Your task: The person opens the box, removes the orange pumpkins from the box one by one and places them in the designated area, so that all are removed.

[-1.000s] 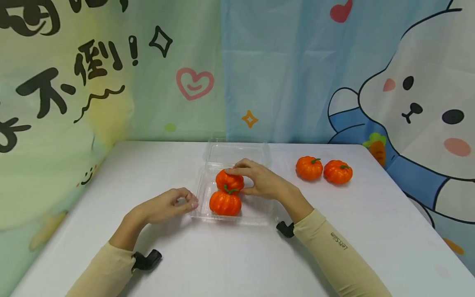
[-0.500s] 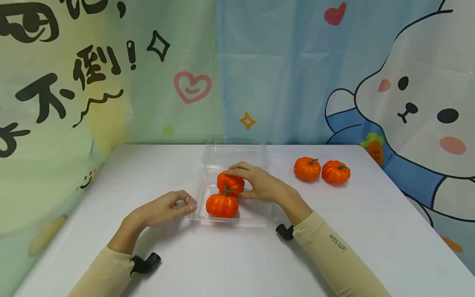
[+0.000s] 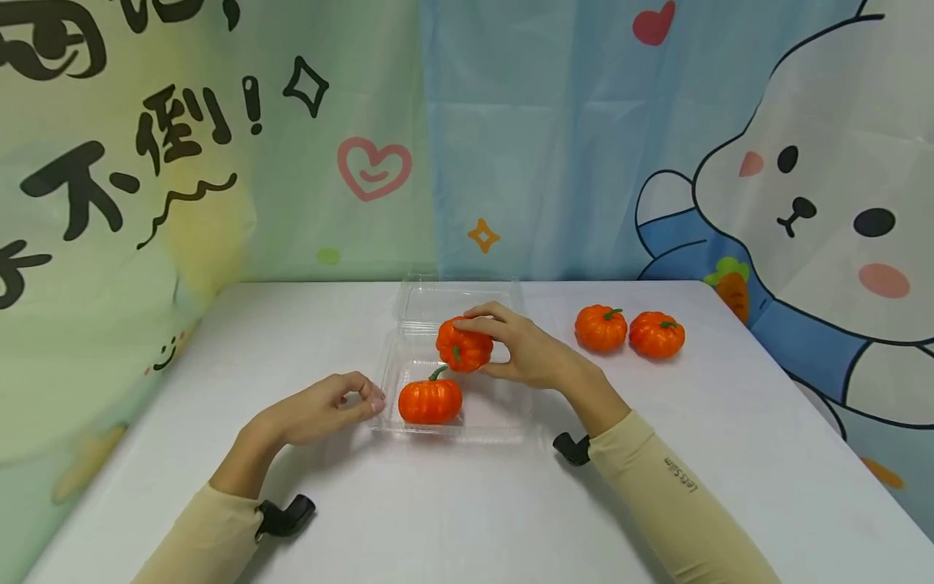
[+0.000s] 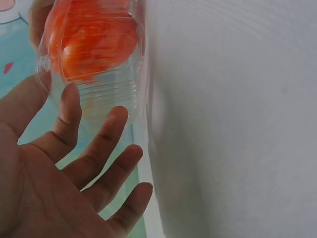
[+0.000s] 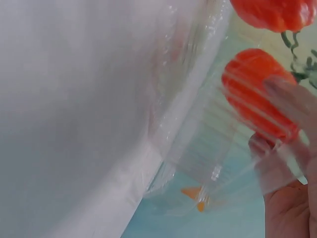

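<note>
Shifted from the front pumpkin [image 3: 430, 402], the rear pumpkin [image 3: 465, 345] pointed its stem toward the near side, broad axis roughly crosswise, right side pinched by the right hand [image 3: 527, 350] over the clear box [image 3: 502, 408], left hand [image 3: 321, 407] relaxed alongside.

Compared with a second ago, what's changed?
The right hand has moved the held pumpkin up and to the right in the head view, away from the near pumpkin, which seems nudged slightly left. No grip taken or released. Unchanged: left hand at the box edge, left table pumpkin, right table pumpkin.
</note>
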Motion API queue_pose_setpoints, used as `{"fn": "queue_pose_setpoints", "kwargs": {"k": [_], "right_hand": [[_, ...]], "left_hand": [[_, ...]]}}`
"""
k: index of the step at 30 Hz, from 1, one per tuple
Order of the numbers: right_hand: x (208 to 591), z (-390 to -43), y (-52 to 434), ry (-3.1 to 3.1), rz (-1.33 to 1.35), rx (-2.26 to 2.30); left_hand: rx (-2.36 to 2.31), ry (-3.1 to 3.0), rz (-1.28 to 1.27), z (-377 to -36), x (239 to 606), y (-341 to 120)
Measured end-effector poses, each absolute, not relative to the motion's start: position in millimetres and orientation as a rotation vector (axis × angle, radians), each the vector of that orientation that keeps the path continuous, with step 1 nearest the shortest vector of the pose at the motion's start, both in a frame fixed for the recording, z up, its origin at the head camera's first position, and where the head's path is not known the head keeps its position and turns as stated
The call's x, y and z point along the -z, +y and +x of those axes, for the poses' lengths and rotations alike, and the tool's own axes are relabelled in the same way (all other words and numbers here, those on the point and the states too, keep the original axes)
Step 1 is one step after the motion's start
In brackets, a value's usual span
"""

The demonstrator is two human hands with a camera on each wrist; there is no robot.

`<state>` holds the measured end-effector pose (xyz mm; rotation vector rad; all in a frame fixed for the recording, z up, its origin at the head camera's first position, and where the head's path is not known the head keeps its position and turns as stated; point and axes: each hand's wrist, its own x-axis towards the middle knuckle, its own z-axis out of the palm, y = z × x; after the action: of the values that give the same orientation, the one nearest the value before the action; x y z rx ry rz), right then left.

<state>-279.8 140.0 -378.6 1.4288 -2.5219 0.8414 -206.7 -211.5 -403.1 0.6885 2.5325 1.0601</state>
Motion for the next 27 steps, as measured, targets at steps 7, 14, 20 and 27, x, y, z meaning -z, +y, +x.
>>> {"fn": "queue_pose_setpoints", "kwargs": {"k": [7, 14, 20, 27], "right_hand": [[376.9, -278.4, 150.0, -2.508, 1.393, -0.901], [365.2, -276.2, 158.4, -2.529, 1.330, -0.847], [355.9, -274.9, 171.7, -2.529, 1.283, -0.856], [359.1, -272.0, 188.1, -2.503, 1.203, -0.918]], "left_hand": [[-1.077, 2.522, 0.713, -206.8, 400.3, -210.7], [-1.079, 2.525, 0.693, -206.8, 404.2, -213.6], [-1.084, 2.526, 0.704, -209.2, 404.7, -211.9], [-1.085, 2.514, 0.707, -208.8, 402.8, -211.3]]}}
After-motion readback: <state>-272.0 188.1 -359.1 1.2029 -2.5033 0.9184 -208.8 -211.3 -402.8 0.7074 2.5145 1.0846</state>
